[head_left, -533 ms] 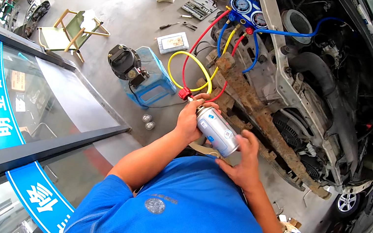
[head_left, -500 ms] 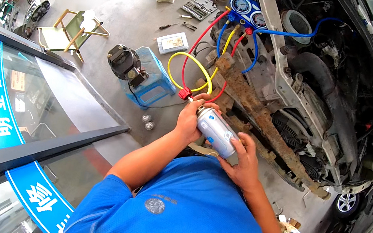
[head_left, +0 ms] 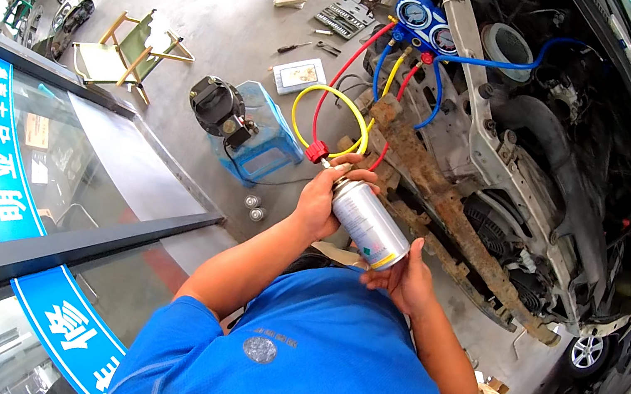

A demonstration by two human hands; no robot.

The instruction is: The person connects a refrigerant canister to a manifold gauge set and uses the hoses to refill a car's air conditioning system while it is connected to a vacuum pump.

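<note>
My left hand (head_left: 320, 202) grips the top of a silver aerosol-style can (head_left: 369, 219), at the red valve fitting (head_left: 317, 152) joined to it. My right hand (head_left: 403, 276) is curled under and around the can's lower end. Red and yellow hoses (head_left: 304, 96) loop from the fitting toward a blue twin-gauge manifold (head_left: 426, 24) resting on the open front of a car, beside a rusty beam (head_left: 449, 204). A blue hose (head_left: 491, 63) runs from the manifold into the engine bay.
A black pump (head_left: 216, 105) sits on a blue plastic container (head_left: 253, 169). A folding chair (head_left: 129, 59), tool set (head_left: 343, 15), white case (head_left: 297, 76), pliers and two small cans (head_left: 253, 207) lie on the floor. Glass doors (head_left: 59, 169) stand left; another car (head_left: 590, 355) is at right.
The can has rotated, showing another side of its label. My right hand has shifted from the can's side to beneath its lower end. The view has shifted slightly.
</note>
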